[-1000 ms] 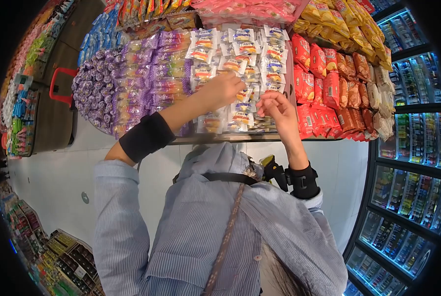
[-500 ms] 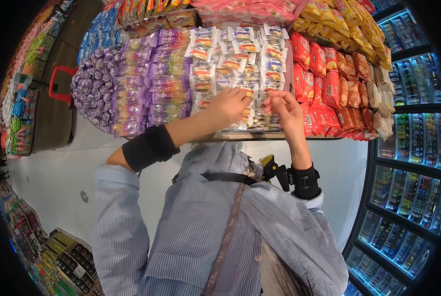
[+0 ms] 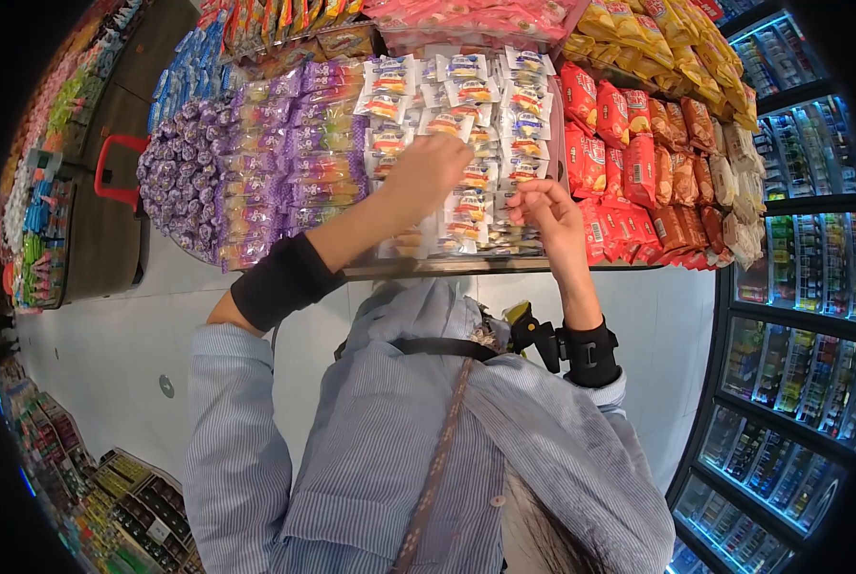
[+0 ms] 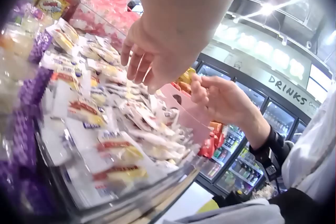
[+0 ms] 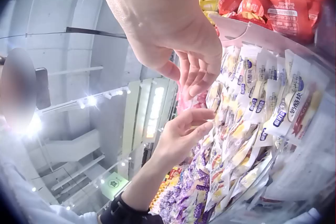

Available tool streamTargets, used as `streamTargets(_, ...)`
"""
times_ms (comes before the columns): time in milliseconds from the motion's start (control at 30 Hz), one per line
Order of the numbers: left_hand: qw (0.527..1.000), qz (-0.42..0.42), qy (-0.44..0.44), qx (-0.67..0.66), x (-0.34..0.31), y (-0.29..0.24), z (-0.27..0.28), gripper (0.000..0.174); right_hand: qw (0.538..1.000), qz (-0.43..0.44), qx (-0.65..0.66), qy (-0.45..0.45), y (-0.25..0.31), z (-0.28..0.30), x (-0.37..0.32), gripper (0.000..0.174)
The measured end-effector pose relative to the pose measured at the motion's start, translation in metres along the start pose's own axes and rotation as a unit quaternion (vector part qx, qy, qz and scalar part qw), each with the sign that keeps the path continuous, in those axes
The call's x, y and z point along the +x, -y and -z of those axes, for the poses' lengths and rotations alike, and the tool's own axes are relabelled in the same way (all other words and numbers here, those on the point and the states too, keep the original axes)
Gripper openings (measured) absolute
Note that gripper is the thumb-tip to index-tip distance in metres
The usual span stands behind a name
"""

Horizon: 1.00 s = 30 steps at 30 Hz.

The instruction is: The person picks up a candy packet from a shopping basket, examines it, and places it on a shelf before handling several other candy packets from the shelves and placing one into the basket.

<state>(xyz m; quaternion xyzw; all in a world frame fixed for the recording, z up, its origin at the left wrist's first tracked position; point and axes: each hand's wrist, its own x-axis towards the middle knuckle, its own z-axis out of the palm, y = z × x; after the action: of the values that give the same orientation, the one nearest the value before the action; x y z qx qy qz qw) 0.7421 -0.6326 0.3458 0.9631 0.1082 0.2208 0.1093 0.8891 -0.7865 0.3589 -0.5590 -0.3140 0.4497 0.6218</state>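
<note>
White candy packets (image 3: 471,91) with blue and red print lie in rows in a clear-edged bin. Over their middle is the left hand (image 3: 426,177), its fingers bent loosely downward; in the left wrist view that hand (image 4: 160,50) hangs above the packets (image 4: 84,111) with nothing visible in it. The right hand (image 3: 554,220) is above the bin's right side, near the pink divider (image 3: 554,134). Seen from the right wrist, the right hand (image 5: 181,35) has loosely curved fingers and a gap to its thumb, holding nothing visible; the left hand (image 5: 178,140) is just beyond it.
Purple packets (image 3: 327,158) and round purple sweets (image 3: 184,163) lie to the left, red packets (image 3: 614,115) to the right, yellow ones (image 3: 648,43) behind. A red handle (image 3: 107,167) stands at the far left, lit drink fridges (image 3: 815,249) at the right.
Since half a second ago, the left hand has moved farther from the bin's front edge and slightly left. The right hand has stayed in nearly the same place.
</note>
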Motion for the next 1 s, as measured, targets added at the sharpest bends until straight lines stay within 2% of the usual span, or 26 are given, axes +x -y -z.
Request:
streamTargets(67,0.997,0.017,-0.038,0.062,0.008,0.022,0.001,0.018,1.000,0.003,-0.001,0.004,0.000,0.000,0.000,0.016)
streamTargets(167,0.997,0.026,-0.035,0.060,0.015,0.054,0.000,0.020,1.000,0.006,-0.018,0.010,0.000,-0.001,-0.001,0.017)
streamTargets(267,0.998,0.012,0.000,0.054,0.018,0.061,0.000,0.024,1.000,0.003,-0.008,0.006,0.001,-0.002,-0.002,0.016)
streamTargets(367,0.999,-0.028,0.023,0.036,0.020,0.057,0.003,0.032,1.000,0.001,0.005,0.004,0.000,-0.001,-0.002,0.016)
streamTargets(467,0.995,-0.024,0.061,0.078,0.021,0.057,0.001,0.032,1.000,-0.004,0.008,0.002,0.001,-0.001,-0.004,0.016)
streamTargets(667,0.992,-0.018,0.073,0.097,0.021,0.060,-0.002,0.036,1.000,-0.006,0.010,0.007,0.000,0.000,-0.004,0.015)
streamTargets(767,0.995,-0.045,0.016,0.093,0.020,0.062,-0.004,0.035,1.000,-0.007,0.007,0.009,-0.001,-0.001,-0.004,0.015)
streamTargets(867,0.996,-0.058,0.004,0.073,0.020,0.056,0.004,0.038,1.000,-0.005,0.003,0.010,-0.002,-0.001,-0.004,0.014)
streamTargets(967,0.999,-0.042,-0.019,0.028,0.017,0.039,0.013,0.041,1.000,-0.007,0.001,0.010,-0.001,-0.001,-0.004,0.014)
streamTargets(1000,0.999,-0.029,-0.003,0.035,0.011,0.033,0.014,0.041,1.000,-0.009,0.000,0.009,-0.001,-0.001,-0.004,0.014)
